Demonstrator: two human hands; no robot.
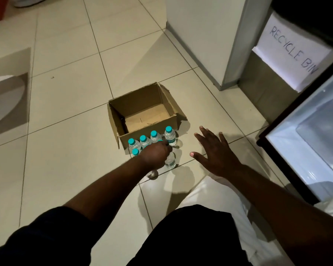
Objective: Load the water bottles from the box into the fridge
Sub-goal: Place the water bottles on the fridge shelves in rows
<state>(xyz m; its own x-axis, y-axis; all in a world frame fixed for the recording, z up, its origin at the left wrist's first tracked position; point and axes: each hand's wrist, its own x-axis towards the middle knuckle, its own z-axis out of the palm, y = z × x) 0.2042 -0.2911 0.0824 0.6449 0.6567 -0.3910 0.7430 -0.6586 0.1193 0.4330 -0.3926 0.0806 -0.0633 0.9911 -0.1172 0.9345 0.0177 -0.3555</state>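
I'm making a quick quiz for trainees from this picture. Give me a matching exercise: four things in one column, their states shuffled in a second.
Things:
1. cardboard box
2. left hand
3. right hand
4. fridge door

States:
A. spread flat, holding nothing
B. swung open
C. empty, flaps up
D. closed over a bottle top

Pairs: 1-C, 2-D, 3-A, 4-B

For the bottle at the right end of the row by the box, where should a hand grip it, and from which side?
Grip the right-end bottle around its neck just under the teal cap, coming from above or from its open right side. It stands upright with the box behind and another bottle close on its left. The open right hand seems nearest.
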